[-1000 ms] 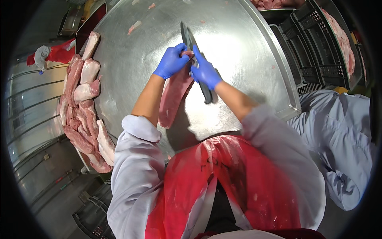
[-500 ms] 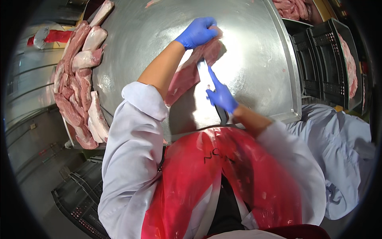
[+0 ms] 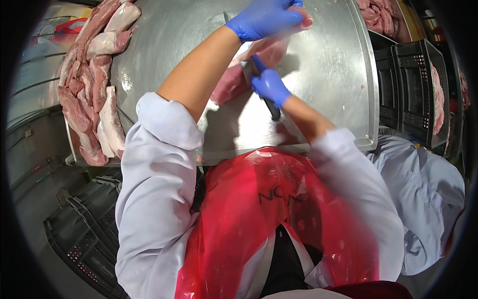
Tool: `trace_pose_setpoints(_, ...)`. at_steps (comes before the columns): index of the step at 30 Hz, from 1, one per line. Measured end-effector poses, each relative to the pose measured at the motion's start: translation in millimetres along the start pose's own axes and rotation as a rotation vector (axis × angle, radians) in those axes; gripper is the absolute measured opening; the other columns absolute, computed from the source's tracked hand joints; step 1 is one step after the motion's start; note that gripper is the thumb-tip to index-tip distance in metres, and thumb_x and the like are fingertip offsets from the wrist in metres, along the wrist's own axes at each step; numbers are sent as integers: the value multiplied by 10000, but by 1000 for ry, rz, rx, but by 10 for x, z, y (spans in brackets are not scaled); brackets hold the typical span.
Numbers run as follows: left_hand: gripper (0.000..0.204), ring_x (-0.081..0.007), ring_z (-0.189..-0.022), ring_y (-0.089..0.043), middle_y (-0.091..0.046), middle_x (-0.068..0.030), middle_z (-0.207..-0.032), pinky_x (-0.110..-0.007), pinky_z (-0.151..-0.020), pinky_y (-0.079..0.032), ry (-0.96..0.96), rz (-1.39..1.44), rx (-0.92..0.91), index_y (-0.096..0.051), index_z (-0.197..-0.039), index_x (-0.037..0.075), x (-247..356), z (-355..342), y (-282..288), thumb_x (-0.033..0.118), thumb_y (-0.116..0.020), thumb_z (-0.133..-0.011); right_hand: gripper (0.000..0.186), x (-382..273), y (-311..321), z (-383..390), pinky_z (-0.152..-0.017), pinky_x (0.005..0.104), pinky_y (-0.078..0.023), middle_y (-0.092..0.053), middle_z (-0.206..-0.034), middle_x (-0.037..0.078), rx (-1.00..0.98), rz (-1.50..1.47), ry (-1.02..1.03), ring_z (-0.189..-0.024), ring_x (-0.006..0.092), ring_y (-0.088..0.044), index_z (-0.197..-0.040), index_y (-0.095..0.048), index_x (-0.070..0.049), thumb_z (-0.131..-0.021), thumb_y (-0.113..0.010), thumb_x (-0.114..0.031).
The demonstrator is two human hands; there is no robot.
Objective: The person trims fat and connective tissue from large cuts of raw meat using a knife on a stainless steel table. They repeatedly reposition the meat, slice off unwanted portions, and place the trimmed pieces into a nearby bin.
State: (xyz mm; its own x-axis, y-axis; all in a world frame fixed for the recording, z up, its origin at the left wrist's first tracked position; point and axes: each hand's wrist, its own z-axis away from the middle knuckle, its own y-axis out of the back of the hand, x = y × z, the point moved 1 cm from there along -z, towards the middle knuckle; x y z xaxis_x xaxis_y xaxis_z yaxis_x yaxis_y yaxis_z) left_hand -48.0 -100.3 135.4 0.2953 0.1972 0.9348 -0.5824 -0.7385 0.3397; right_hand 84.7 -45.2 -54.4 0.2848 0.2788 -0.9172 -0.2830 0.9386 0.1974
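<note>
A long pink piece of meat [image 3: 230, 85] lies slanting across the metal table [image 3: 169, 55], its far end raised off the surface. My left hand [image 3: 266, 20], in a blue glove, is closed around that far end, and a bit of meat pokes out past the fingers. My right hand [image 3: 271, 85], also gloved in blue, grips the dark handle of a knife [image 3: 274, 110] with the index finger stretched forward along it. Its blade rests against the middle of the meat and is partly hidden by the hand and the meat.
Several pale pink cuts of meat [image 3: 102, 72] are heaped along the table's left edge. Black plastic crates [image 3: 406, 92] with meat stand beyond the right edge, and another crate [image 3: 94, 234] sits low at left. A person's light sleeve [image 3: 423, 184] is close on my right.
My left hand has moved away and to the right, drawing the end of the meat along. My right hand has shifted farther from me with the knife.
</note>
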Motion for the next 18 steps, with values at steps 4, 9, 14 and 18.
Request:
trace_pose_setpoints(4,150,-102,-690,-536,-592,-13,-724,-280,-620,-461,-52,20,129,-615,-814,47,156,236,296,184,-611,-874,741,-99,-250,533,-574,305,-527,-637,-733,74,-152,31,19,-565,156,-595,-1599,-211,-108,-934,-534,-156)
trace_pose_setpoints(9,111,-76,-734,-478,-544,22,-773,-260,-650,-447,-178,31,197,-585,-877,65,484,628,450,168,-626,-875,739,-224,-356,777,-588,343,-528,-672,-783,104,-114,79,155,-600,196,-633,-1602,-201,-128,-957,-548,-223)
trace_pose_setpoints(14,170,-84,-712,-519,-567,-10,-772,-261,-629,-445,-186,-180,492,-570,-896,47,806,1184,781,203,-612,-948,585,-738,-801,248,-742,442,-543,-677,-901,242,-158,192,18,-742,348,-676,-1546,-328,-121,-1007,-477,-293)
trace_pose_setpoints(18,243,-149,-941,-623,-645,-59,-1064,-301,-798,-496,-109,220,738,-616,-1133,35,753,2457,1937,161,-587,-928,675,-182,-646,935,-770,446,-548,-672,-875,258,-403,223,359,-730,384,-667,-1545,-332,-136,-1009,-336,-547)
